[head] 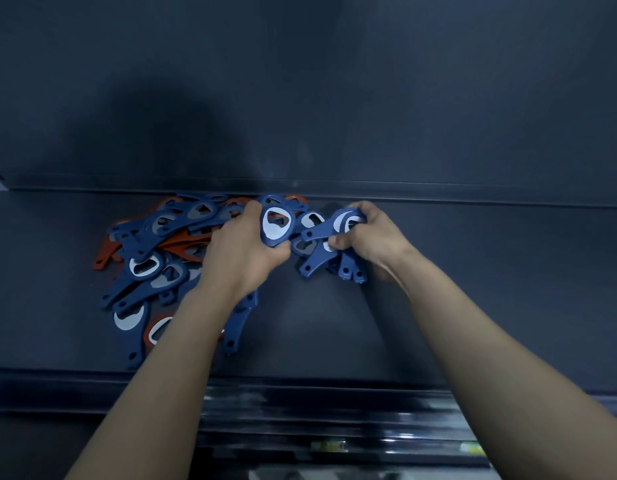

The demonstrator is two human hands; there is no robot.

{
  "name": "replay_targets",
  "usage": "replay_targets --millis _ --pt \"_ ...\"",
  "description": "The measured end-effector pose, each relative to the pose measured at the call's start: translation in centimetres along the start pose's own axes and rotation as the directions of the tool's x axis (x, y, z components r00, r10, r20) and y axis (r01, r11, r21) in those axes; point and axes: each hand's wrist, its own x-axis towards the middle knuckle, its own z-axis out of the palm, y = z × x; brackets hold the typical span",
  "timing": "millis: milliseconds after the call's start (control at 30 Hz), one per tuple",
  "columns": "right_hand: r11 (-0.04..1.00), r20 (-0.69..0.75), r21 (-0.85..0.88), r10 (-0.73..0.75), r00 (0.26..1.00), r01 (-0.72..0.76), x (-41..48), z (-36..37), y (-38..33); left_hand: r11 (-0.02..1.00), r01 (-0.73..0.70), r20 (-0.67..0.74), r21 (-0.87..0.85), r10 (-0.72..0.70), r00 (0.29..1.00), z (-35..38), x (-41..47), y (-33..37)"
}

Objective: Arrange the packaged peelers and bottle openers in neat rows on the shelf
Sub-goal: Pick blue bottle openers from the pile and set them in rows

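A loose pile of blue and orange bottle openers (154, 258) lies on the dark shelf (473, 289), left of centre. My left hand (241, 251) grips a blue bottle opener (276, 223) with its metal ring facing me, held just above the pile's right edge. My right hand (373, 233) is closed around a small bunch of blue openers (331, 251), whose handles fan downward onto the shelf. The two hands are close together near the shelf's back wall. No peelers are visible.
The shelf's back wall (335, 98) rises right behind the hands. Its front lip (92, 393) runs across below my forearms, with a glossy lower shelf edge (335, 427) beneath. Bare shelf surface lies right of my right hand.
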Motion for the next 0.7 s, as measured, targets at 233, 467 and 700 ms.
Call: replay_targets --millis 233,467,700 --pt "1.000 0.020 0.006 0.001 1.000 -0.001 -0.3 -6.1 0.3 0.994 0.018 0.050 -0.109 -0.012 0.999 3.1 -0.4 4.6" --pt "0.994 0.014 -0.112 -0.009 1.000 0.010 -1.4 -16.7 1.6 0.987 0.011 0.156 -0.161 0.015 0.988 10.5 -0.8 13.7" --pt "0.968 -0.002 -0.249 0.032 0.999 -0.032 -2.0 -30.2 3.9 0.985 -0.003 0.273 -0.171 0.050 0.961 18.7 -1.1 24.4"
